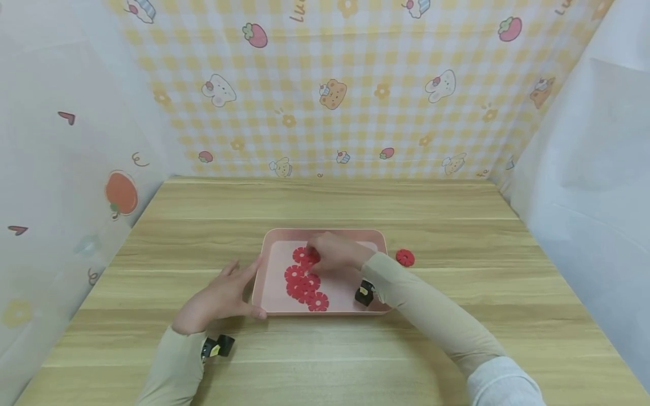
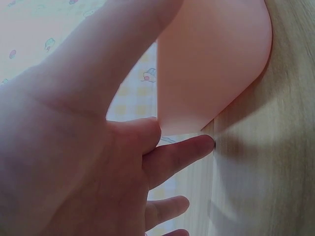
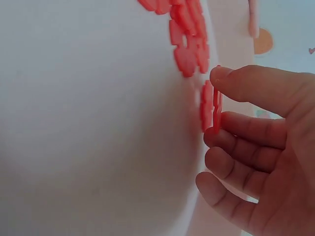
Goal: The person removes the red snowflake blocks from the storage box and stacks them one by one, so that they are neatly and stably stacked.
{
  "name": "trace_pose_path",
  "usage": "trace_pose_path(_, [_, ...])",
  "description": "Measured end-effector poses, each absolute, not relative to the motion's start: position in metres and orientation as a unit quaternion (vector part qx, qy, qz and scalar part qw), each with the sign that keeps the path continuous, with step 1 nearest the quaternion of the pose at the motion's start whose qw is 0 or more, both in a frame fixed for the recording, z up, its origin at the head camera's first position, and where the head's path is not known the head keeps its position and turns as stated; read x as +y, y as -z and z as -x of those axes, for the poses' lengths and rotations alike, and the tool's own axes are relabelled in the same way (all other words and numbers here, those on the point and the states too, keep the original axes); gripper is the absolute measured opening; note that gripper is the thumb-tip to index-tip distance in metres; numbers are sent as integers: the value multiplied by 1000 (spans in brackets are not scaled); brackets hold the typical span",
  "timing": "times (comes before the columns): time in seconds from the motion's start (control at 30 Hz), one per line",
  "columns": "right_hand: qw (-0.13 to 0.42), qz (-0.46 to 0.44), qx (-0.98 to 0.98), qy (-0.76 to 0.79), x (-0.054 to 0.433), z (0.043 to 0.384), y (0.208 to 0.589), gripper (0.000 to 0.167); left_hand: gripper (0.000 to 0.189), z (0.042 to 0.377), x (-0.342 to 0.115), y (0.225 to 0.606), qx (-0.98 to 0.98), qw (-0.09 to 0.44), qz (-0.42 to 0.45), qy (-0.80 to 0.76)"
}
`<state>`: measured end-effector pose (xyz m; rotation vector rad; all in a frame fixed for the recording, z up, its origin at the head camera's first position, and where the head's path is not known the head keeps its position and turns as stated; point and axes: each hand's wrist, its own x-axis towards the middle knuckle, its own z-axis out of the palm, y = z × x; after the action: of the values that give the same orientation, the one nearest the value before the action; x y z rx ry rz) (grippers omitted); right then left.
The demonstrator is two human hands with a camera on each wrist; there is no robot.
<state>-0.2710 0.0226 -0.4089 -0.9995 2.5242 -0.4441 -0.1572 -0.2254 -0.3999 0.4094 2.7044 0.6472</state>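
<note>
A shallow pink tray lies on the wooden table, with several red notched plastic discs overlapping in its left half. My right hand reaches into the tray from the right. In the right wrist view, its thumb and fingertips pinch one red disc on edge, close beside another disc in the tray. At the tray's left side, my left hand has its fingers spread. Its thumb touches the front left corner and its index fingertip is at the left rim; the left wrist view shows the tray's outer wall beside these fingers.
One loose red disc lies on the table just right of the tray. A yellow checked cloth with cartoon prints hangs behind the table, and white sheets stand along the sides.
</note>
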Motion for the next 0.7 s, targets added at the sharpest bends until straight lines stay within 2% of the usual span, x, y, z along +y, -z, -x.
trace_pose_path(0.27, [204,336,900,189,33,269,395,23,120,160,-226,403,950,166,-135,-226])
trace_pose_path(0.53, [192,324,908,186,45,266,386,33,120,160,-225,403,949,165,-138,-229])
trace_pose_path(0.7, [169,328,914,170,54,268,385,33,120,159,-225,403,951,165,-137,-225])
